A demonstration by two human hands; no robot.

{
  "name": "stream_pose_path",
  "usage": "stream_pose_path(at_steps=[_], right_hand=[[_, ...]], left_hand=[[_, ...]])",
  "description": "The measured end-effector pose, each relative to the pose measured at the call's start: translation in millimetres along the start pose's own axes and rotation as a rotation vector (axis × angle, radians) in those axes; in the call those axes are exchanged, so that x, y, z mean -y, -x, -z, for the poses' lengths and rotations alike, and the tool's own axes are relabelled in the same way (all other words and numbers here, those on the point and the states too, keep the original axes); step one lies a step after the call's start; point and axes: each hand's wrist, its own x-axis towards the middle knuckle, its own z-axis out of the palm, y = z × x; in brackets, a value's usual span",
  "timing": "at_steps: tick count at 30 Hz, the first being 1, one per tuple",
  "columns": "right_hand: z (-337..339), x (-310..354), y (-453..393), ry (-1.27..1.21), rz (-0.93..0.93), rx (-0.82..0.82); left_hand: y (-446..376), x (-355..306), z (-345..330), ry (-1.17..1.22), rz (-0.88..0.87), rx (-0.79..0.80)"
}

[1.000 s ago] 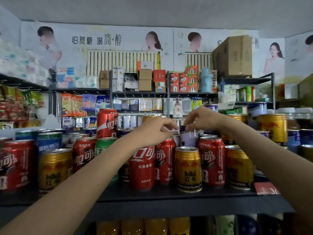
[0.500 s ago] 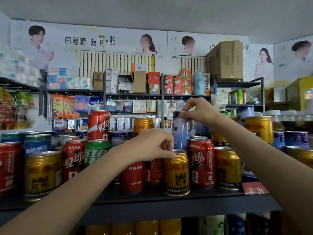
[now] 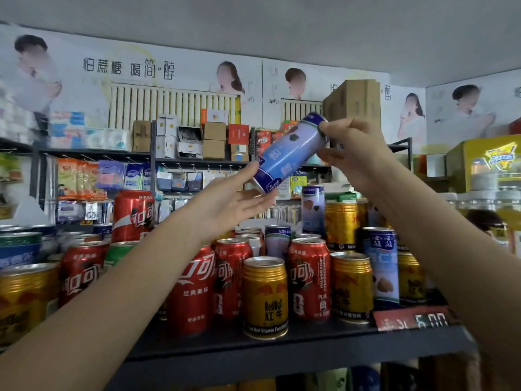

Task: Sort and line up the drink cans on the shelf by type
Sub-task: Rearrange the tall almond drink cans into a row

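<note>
A tall, slim blue can (image 3: pixel 287 153) with a smooth printed sleeve and a dark band at each end hangs tilted in the air above the shelf (image 3: pixel 282 348), its top up to the right. The right hand (image 3: pixel 349 153) reaches in from the right, its grip curled round the can's upper end, thumb on the near side. The left hand (image 3: pixel 234 201) is raised palm up with fingers straight and spread, grip apart, fingertips touching the can's lower rim.

Below, the dark flat shelf carries a crowd of upright cylinders with dull silver lids: glossy red cola cans (image 3: pixel 194 292), squat gold Red Bull cans (image 3: pixel 265 297), a green can (image 3: pixel 118 255) partly hidden at the left, and a tall pale blue can (image 3: pixel 382 266) at the right. A red price tag (image 3: pixel 414 318) sits on the shelf's front edge.
</note>
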Motion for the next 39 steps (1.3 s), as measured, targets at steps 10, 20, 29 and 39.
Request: stream_pose_path(at_steps=[10,20,29,39], right_hand=[[15,-42,17,0.677,-0.194,0.515],[54,-44,-1,0.783,-0.047,0.295],[61,-40,-11,0.806,0.009,0.245],[48,-52,-28,1.111,0.084,0.396]], left_hand=[[-27,-37,-12,-0.741,-0.346,-0.194],[-45,-15,-15,-1.490,-0.297,-0.099],[-53,20,-6,-1.718,0.034,0.135],[-58,8,-15,-1.711,0.008,0.157]])
